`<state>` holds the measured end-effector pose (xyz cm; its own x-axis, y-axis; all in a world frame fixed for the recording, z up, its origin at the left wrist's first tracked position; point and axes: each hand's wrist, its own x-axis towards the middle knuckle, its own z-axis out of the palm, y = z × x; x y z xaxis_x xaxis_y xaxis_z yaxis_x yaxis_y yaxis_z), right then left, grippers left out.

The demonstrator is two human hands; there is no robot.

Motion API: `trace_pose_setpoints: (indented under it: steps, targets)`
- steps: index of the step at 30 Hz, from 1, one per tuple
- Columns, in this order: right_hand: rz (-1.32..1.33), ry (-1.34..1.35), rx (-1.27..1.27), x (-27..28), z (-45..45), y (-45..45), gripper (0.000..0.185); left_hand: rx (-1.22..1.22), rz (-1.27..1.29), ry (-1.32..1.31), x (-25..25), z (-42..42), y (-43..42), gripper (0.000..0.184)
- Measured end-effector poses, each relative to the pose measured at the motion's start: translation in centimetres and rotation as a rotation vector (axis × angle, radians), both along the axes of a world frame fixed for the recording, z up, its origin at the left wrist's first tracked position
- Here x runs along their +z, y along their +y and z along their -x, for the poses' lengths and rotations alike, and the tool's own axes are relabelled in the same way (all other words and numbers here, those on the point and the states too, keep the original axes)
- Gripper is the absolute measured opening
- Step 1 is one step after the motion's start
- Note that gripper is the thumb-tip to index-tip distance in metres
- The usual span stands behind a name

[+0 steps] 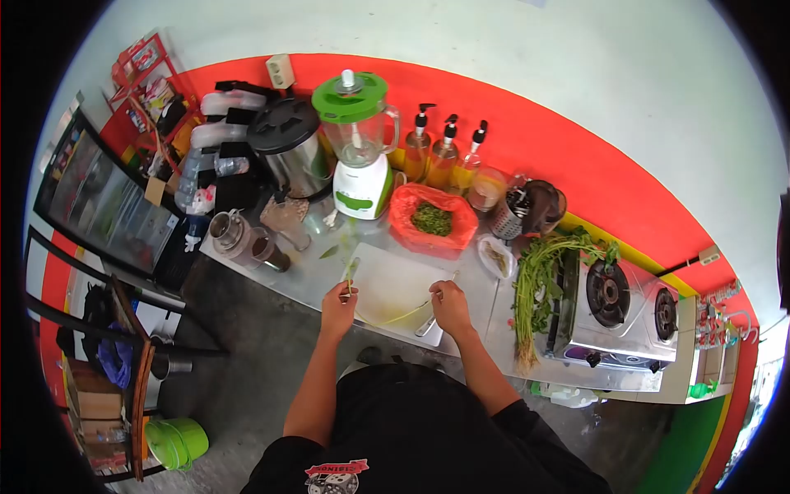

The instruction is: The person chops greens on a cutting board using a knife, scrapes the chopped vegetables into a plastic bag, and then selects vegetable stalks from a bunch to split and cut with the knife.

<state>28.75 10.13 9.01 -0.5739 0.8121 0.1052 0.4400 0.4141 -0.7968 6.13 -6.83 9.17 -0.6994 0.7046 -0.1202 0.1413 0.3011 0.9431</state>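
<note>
My left hand [338, 308] is closed on a thin green stem, with leaves above it, at the left edge of the white cutting board [393, 284]. At the board's right side my right hand [449, 305] is closed, its fingers pinched near the end of a pale stem [399, 317] that curves across the board. A knife [425, 326] lies beside my right hand, its handle towards me. Behind the board, a red plastic bag [405, 234] holds chopped greens [432, 219].
A blender [362, 185], pump bottles [443, 156] and a small bag [496, 256] stand behind the board. Leafy stalks with roots [532, 300] lie to the right, beside the gas stove [629, 317]. Jars [234, 235] are at the left.
</note>
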Motion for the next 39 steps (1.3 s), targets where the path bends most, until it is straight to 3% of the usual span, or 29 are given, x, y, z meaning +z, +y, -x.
trace_pose_setpoints:
  steps: [2, 3, 5, 7, 9, 14, 18, 23, 28, 32, 39]
  targets:
    - [0.005, -0.046, 0.051, -1.2, 1.6, -0.7, 0.013, -0.01, 0.075, 0.059, -0.8, 0.8, -0.5, 0.047]
    - [0.051, -0.061, 0.084, -1.7, 2.2, -0.9, 0.018, -0.005, 0.081, 0.054, -1.7, 1.3, -0.9, 0.047]
    - [0.101, -0.079, 0.113, -2.2, 3.3, -1.3, 0.022, 0.035, 0.059, 0.287, -3.8, 2.2, -1.3, 0.047]
    - [0.103, -0.148, 0.13, -2.5, 4.2, -1.7, 0.029, 0.033, 0.062, 0.255, -3.5, 2.7, -1.4, 0.052]
    - [0.065, -0.169, 0.124, -2.9, 4.8, -1.9, 0.031, 0.063, 0.188, 0.751, -3.3, 2.9, -1.4, 0.056]
    - [0.005, -0.25, 0.059, -1.4, 5.6, -2.8, 0.031, -0.161, 0.001, 0.468, -2.2, 1.7, 1.2, 0.037]
    - [-0.122, -0.324, -0.189, -1.6, 4.3, -4.4, 0.032, -0.392, -0.056, 0.343, -3.7, -0.5, 3.5, 0.037]
    - [0.014, -0.464, -0.5, -2.1, 2.7, -6.4, 0.04, -0.632, -0.044, 0.348, -3.6, -1.8, 5.5, 0.036]
    - [0.092, -0.325, -0.684, -2.3, 2.5, -6.8, 0.049, -0.729, -0.097, 0.495, -4.3, -1.8, 7.1, 0.033]
    - [0.12, -0.386, -0.654, -3.5, 1.6, -7.5, 0.046, -0.788, -0.202, 0.557, -5.6, -0.8, 7.0, 0.036]
    - [0.028, -0.267, -0.591, -4.0, 1.7, -10.4, 0.032, -0.799, -0.276, 0.673, -5.3, 0.3, 5.7, 0.039]
